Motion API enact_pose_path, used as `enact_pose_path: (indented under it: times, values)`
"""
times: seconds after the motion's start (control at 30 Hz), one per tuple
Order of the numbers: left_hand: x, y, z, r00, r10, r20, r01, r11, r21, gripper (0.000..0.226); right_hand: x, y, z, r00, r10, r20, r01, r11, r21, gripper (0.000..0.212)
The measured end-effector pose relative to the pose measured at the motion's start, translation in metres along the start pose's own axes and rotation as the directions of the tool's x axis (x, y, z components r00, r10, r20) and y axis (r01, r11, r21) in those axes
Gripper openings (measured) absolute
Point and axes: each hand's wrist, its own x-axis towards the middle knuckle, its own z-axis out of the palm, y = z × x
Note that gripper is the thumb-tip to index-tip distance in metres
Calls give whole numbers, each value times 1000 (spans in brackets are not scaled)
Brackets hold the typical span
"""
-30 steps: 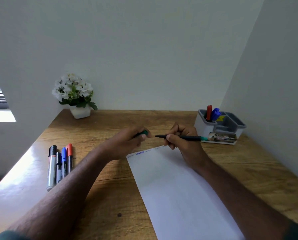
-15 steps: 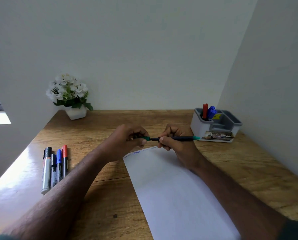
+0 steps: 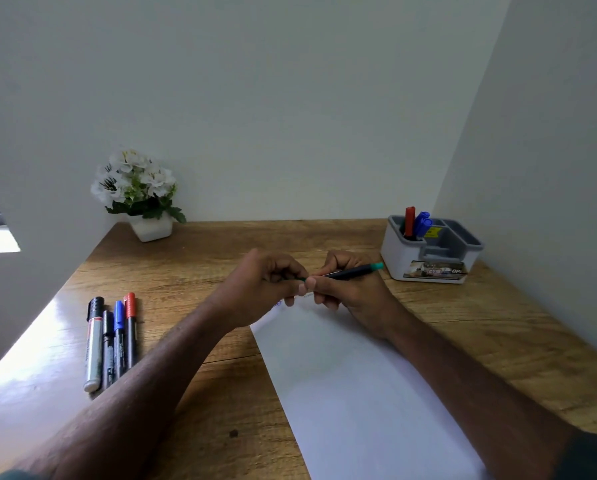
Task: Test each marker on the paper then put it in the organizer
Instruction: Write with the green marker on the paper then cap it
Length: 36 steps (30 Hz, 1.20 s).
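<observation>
Two bare forearms extend from the frame's bottom corners, at seven and five o'clock; dark teal sleeve edges show at each elbow; the left hand [image 3: 259,289] and right hand [image 3: 352,289] wear no rings, watch or gloves.

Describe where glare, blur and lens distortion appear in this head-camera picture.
Head view: strong window glare whitens the wooden desk left of the four loose markers; wide-angle distortion slants the walls; the paper's writing and the organizer label are too soft to read.
</observation>
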Motion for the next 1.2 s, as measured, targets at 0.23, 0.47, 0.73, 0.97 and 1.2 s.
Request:
enact_pose_path:
  times: [0.23, 0.47, 0.73, 0.97, 1.2]
  values:
    - [-5, 1, 4, 1000, -27, -14, 27, 1000, -7, 7, -1, -3, 2, 1000, -15, 22, 16, 998, -62, 14]
    - [-4, 8, 5, 980, -139, -140, 105, 968, -228, 18, 6, -13, 2, 1000, -8, -20, 6, 993, -117, 26]
    - [24, -2, 17, 987, -160, 7, 151, 945, 291, 34, -9, -50, -45, 965, -190, -180, 77, 864, -498, 17]
    - [75, 14, 58, 988, -133, 77, 98, 933, 346, 34, -23, -108, -124, 813, -436, -385, -1, 662, -750, 14]
    - [108, 19, 78, 991, -94, 91, 51, 917, 396, 29, 4, -131, -181, 869, -266, -417, -249, 492, -834, 10]
